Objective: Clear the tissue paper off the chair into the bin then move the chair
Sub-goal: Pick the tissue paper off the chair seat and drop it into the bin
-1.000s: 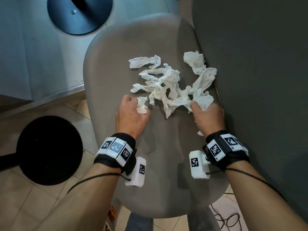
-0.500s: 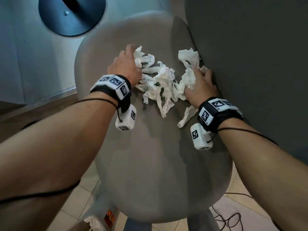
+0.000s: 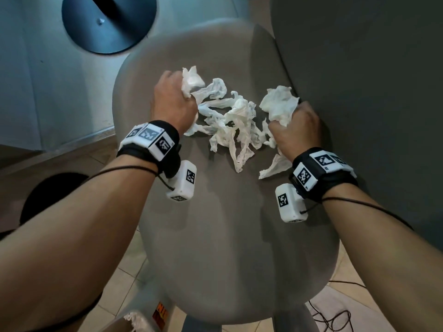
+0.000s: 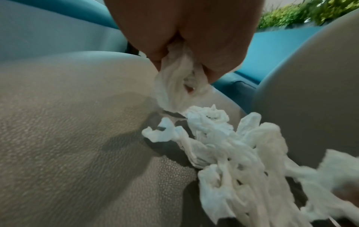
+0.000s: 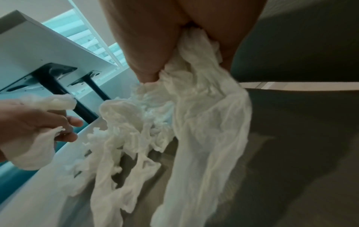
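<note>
Fingers of both hands hidden, left hand (image 3: 173,101) clenching tissue paper (image 3: 230,121) at 10 o'clock, right hand (image 3: 296,130) clenching it at 2, chair (image 3: 215,236) edge cut off.

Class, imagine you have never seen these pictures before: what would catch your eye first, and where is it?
First, the tangle of white tissue paper strewn across the middle of the grey chair seat. Next, the two hands at its edges: the left hand grips a wad at the far left side, and the right hand clutches a bunch beside the dark chair back.
</note>
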The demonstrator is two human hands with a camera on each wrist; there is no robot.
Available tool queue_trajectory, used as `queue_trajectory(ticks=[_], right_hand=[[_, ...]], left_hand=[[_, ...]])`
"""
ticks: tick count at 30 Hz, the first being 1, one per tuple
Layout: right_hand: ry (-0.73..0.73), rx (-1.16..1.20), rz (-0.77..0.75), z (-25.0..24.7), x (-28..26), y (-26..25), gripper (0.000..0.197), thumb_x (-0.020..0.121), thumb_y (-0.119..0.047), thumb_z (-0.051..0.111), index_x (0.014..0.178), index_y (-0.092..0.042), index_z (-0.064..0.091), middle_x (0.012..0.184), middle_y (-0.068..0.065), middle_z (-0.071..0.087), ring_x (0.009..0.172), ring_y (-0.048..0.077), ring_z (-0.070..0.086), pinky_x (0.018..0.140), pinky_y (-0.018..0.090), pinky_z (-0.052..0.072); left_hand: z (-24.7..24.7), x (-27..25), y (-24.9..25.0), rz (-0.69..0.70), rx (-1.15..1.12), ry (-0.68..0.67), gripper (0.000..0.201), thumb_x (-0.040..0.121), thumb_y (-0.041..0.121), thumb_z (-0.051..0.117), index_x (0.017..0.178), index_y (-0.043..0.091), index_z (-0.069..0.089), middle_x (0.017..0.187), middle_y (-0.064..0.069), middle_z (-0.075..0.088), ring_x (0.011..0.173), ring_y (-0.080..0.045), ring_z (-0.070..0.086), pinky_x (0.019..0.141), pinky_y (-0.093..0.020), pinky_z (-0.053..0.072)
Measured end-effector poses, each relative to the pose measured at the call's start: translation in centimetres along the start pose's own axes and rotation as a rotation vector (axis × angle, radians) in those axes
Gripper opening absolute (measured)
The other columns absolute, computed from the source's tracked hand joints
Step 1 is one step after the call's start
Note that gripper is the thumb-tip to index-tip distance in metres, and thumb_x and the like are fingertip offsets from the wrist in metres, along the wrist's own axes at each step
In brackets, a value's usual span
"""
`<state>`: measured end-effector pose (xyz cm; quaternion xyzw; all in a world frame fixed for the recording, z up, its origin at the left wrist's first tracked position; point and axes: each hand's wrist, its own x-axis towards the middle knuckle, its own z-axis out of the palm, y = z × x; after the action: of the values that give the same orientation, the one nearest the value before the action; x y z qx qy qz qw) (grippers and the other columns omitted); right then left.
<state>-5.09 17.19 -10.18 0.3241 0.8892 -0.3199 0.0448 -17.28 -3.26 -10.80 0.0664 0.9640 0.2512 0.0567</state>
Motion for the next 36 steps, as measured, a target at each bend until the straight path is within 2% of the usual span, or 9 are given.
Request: queue_trajectory(ticks=[4,9,16,21,25,28,30,33,36], right_hand=[[-0.034,-0.028,-0.107,0.6,1.6,-0.8,0.047,0.087,-0.014,0.059,0.132,-0.017,0.048,0.135,0.007,0.047,0.113,0.029,0.054,0.081,0.026,0.037],[-0.181,-0.102,-0.154,2.1,2.3,0.6,0.062,0.082,-0.011,0.054,0.137,-0.039,0.042,0.145,-0.006,0.038,0.122,0.032,0.050,0.095,0.037,0.040],[-0.095,-0.103,-0.091,2.0,0.7,1.2,0.011,0.089,-0.017,0.052,0.091,-0.008,0.056,0.116,0.021,0.057,0.098,0.043,0.058,0.079,0.041,0.044],[-0.070,0.019,0.153,1.0,-0.8,0.5,0.038,0.082,-0.041,0.047,0.079,-0.007,0.063,0.088,0.012,0.067,0.078,0.034,0.058,0.066,0.031,0.041],[-0.107,0.210,0.266,-1.0,-2.6,0.1,0.066,0.089,-0.068,0.039,0.068,-0.008,0.058,0.067,0.000,0.060,0.060,0.014,0.056,0.049,0.025,0.037],[-0.105,0.328,0.314,-1.4,-3.9,1.1,0.066,0.090,-0.070,0.037,0.071,-0.008,0.053,0.060,0.002,0.050,0.052,0.019,0.047,0.045,0.019,0.043],[-0.116,0.552,0.341,-1.3,-4.8,2.0,0.065,0.089,-0.066,0.047,0.075,-0.003,0.058,0.062,0.008,0.050,0.050,0.022,0.051,0.054,0.036,0.057],[-0.177,0.785,0.320,-1.7,-6.4,2.6,0.023,0.099,-0.030,0.052,0.109,-0.017,0.068,0.079,0.009,0.057,0.046,0.019,0.057,0.048,0.037,0.058],[-0.247,0.831,0.318,-1.9,-7.6,3.4,0.031,0.098,-0.012,0.053,0.124,-0.024,0.064,0.099,0.005,0.066,0.041,0.014,0.053,0.040,0.026,0.051]], left_hand=[[0.7,-0.6,1.3,0.072,-0.033,-0.155,0.060,0.080,-0.009,0.046,0.128,0.025,0.050,0.132,0.001,0.052,0.105,-0.016,0.055,0.085,-0.030,0.046],[2.2,-0.3,2.1,0.159,0.171,-0.365,0.081,0.086,-0.005,0.054,0.148,0.040,0.027,0.145,0.000,0.041,0.098,-0.014,0.052,0.073,-0.025,0.045],[2.4,-1.1,1.4,0.007,0.085,-0.260,0.024,0.096,0.019,0.052,0.119,0.012,0.054,0.115,-0.005,0.054,0.096,-0.017,0.046,0.081,-0.028,0.038],[0.2,-3.4,1.2,-0.107,-0.155,-0.097,0.018,0.094,0.030,0.044,0.088,0.013,0.048,0.086,-0.002,0.057,0.076,-0.025,0.053,0.056,-0.025,0.037],[-1.5,-6.0,1.0,-0.283,-0.449,-0.018,0.030,0.085,0.043,0.048,0.091,0.015,0.057,0.082,-0.004,0.059,0.080,-0.032,0.062,0.068,-0.050,0.060],[-1.9,-8.3,0.8,-0.289,-0.553,-0.010,0.015,0.092,0.035,0.052,0.089,0.021,0.057,0.098,-0.014,0.063,0.080,-0.029,0.066,0.057,-0.033,0.060],[-2.1,-10.3,0.9,-0.314,-0.611,-0.029,0.011,0.097,0.025,0.055,0.086,0.025,0.054,0.100,-0.018,0.063,0.068,-0.022,0.067,0.051,-0.023,0.054],[-1.9,-13.5,1.1,-0.395,-0.700,-0.091,0.008,0.098,0.023,0.056,0.091,0.026,0.054,0.089,-0.007,0.069,0.050,-0.013,0.057,0.048,-0.030,0.048],[-1.9,-16.6,1.7,-0.384,-0.737,-0.086,0.016,0.093,0.033,0.064,0.088,0.037,0.050,0.082,0.005,0.067,0.058,-0.009,0.053,0.056,-0.034,0.046]])
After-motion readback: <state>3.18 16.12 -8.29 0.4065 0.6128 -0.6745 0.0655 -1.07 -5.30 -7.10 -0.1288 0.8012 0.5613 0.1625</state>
